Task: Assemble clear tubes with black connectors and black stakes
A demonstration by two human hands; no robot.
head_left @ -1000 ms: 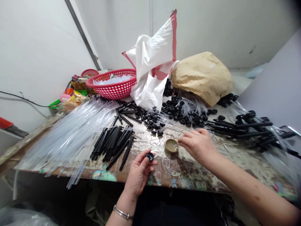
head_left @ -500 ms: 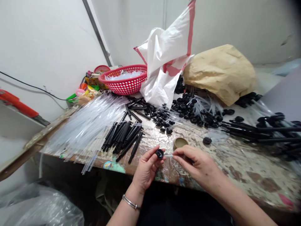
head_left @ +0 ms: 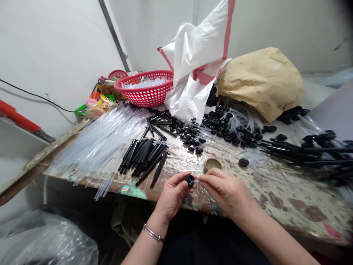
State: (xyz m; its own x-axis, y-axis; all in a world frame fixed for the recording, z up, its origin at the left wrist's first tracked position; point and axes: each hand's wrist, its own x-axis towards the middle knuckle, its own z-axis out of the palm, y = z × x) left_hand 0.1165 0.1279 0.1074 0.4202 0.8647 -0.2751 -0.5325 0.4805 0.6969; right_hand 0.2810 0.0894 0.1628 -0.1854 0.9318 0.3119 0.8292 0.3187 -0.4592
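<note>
Small round black plastic cap (head_left: 189, 180), pinched in left hand (head_left: 172, 195) fingertips above worn table (head_left: 275, 198) front edge. Thin clear plastic tube (head_left: 196, 181), barely visible, gripped by right hand (head_left: 224, 189), tip meeting cap. Hands close together. Cap's far side hidden by fingers; joint unclear.

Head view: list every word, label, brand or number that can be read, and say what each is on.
No text can be read.
Sticker on the table edge: print too small and blurred.
Colourful packets by the red basket: print blurred.
White bag, brown sack: no lettering shows.
Black cap held between left hand and right hand: no marking shows.
</note>
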